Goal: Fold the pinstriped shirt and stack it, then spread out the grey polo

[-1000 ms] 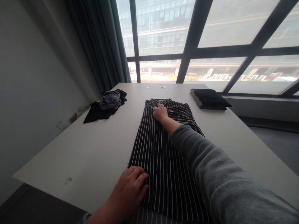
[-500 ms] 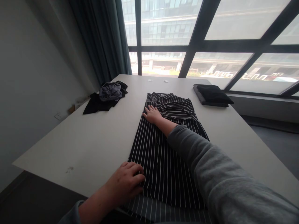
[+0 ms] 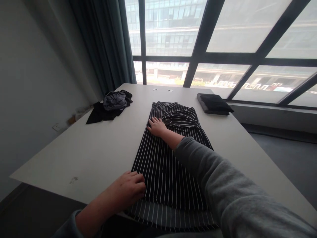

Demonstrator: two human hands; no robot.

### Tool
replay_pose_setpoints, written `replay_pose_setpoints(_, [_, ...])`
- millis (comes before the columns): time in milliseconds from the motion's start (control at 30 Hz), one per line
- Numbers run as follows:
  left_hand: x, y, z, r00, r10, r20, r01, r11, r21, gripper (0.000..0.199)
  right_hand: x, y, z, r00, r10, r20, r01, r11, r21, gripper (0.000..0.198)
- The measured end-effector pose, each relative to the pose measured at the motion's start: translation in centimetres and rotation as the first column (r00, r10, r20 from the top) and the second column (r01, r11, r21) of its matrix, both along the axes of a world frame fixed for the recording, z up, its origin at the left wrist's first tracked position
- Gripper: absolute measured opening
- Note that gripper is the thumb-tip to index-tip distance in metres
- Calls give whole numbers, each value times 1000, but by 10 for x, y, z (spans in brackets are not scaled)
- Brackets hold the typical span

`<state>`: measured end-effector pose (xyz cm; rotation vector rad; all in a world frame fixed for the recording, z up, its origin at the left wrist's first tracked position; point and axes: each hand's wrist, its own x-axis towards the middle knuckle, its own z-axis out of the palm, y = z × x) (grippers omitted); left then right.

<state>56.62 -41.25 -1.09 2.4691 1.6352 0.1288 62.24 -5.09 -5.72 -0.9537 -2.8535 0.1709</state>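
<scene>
The left hand (image 3: 132,185) curled at the near left edge of the black, white-striped, collared cloth garment (image 3: 170,180) on the flat white worktop (image 3: 99,152); pinching could not be confirmed. The right hand (image 3: 157,127) lay spread farther up. Uneven pulling risked creases. No containers were observed.

A black shirt (image 3: 170,175) with thin white stripes lies lengthwise on the white counter (image 3: 104,152), its collar (image 3: 173,105) at the far end. A folded section (image 3: 182,118), stripes running crosswise, covers the upper right; a greyer striped strip (image 3: 170,216) shows past the near hem.
</scene>
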Motion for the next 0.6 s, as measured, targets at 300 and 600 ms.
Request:
replay_pose_setpoints(300, [35, 14, -41, 955, 285, 76, -294, 938, 182, 43, 11, -16, -10, 992, -108, -60, 108, 994, -9, 76])
replay_pose_setpoints(600, [35, 16, -74, 955, 292, -48, -280, 944, 174, 62, 9, -9, -7, 992, -123, -3, 122, 986, -110, 81])
